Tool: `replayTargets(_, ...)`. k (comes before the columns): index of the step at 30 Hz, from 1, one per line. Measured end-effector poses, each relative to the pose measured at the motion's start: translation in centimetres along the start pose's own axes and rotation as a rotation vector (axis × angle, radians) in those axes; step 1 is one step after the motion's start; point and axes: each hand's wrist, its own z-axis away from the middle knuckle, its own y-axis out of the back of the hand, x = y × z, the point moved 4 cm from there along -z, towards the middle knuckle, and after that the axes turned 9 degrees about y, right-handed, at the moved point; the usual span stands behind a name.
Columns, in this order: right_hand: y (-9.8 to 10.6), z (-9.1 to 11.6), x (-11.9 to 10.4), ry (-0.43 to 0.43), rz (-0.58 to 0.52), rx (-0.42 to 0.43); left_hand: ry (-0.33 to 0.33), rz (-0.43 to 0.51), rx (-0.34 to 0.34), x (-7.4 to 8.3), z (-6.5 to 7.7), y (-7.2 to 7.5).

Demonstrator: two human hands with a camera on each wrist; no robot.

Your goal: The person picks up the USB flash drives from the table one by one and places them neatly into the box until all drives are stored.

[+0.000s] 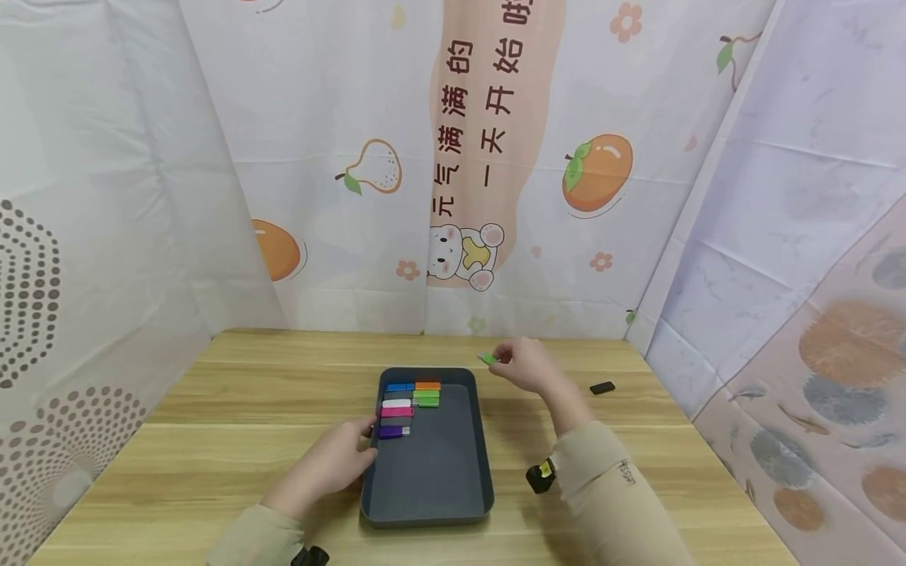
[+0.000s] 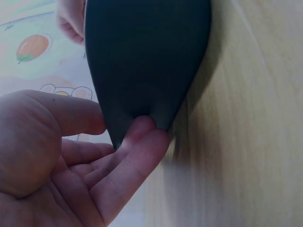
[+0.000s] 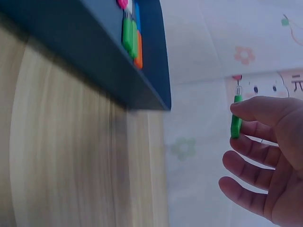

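My right hand (image 1: 526, 364) is raised beyond the tray's far right corner, pinching a green USB flash drive (image 3: 236, 116) between thumb and forefinger, its metal plug bare. My left hand (image 1: 338, 457) holds the left wall of a dark grey tray (image 1: 432, 479); in the left wrist view two fingertips press its outer face and the thumb meets the rim. Two columns of USB flash drives lie in the tray's far left part, among them a blue drive (image 1: 399, 387), an orange drive (image 1: 428, 386), a white drive (image 1: 396, 403), a pink drive (image 1: 396, 412) and a purple drive (image 1: 391, 432).
A black flash drive (image 1: 602, 387) lies on the wooden table (image 1: 233, 424), right of the right hand. Printed curtains (image 1: 340, 94) hang behind the table and along both sides. Each sleeve has a black device (image 1: 541, 476) at the wrist.
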Motion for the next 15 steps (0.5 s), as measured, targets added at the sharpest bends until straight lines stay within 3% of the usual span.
replayTargets(15,-3.2,-2.7,-5.3,0.129,0.014,-0.077,-0.022,0.007,0.010,0.0,0.2,0.2)
